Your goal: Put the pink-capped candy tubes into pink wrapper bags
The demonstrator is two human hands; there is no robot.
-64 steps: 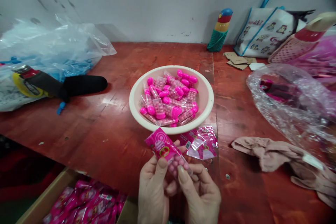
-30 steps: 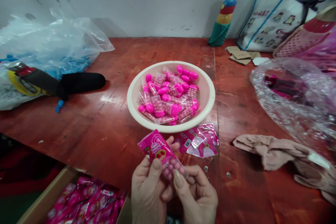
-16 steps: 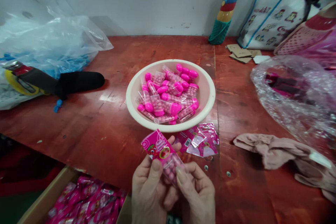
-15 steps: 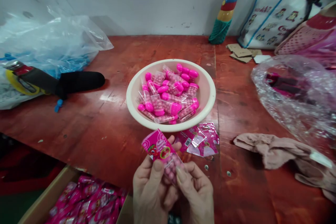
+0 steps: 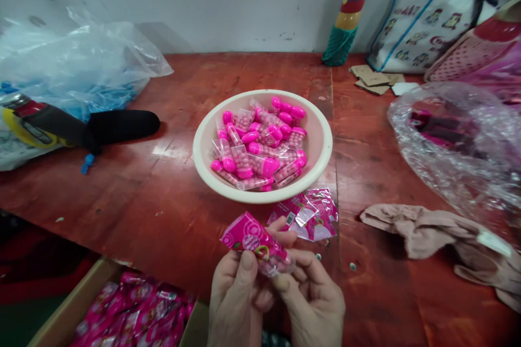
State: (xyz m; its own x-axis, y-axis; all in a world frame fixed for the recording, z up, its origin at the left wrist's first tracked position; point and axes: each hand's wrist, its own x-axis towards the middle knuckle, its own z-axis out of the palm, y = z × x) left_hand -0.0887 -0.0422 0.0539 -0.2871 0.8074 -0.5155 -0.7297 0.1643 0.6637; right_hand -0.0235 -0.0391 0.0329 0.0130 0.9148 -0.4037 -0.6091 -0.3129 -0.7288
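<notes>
Between my two hands is a pink printed wrapper sleeve (image 5: 254,236), with a clear end full of pink beads at its lower right. My left hand (image 5: 238,287) grips its left side, thumb on top. My right hand (image 5: 307,293) pinches the clear lower end between thumb and fingers. Just beyond stands a cream bowl (image 5: 205,173) heaped with clear tubes of pink beads (image 5: 264,162) that have bright pink caps. Several flat pink wrappers (image 5: 319,219) lie on the table against the bowl's near right side.
At lower left, a cardboard box (image 5: 77,301) holds many pink wrapped pieces. A plastic bag of blue items (image 5: 93,70) and a black-handled tool (image 5: 122,124) lie left. Right are crumpled clear plastic (image 5: 439,173), a dusty pink cloth (image 5: 427,230) and a bottle (image 5: 345,24).
The wrapper sleeve has tipped, its clear beaded end turning up and rightward. My right hand has shifted slightly right and down. The whole view has moved a little.
</notes>
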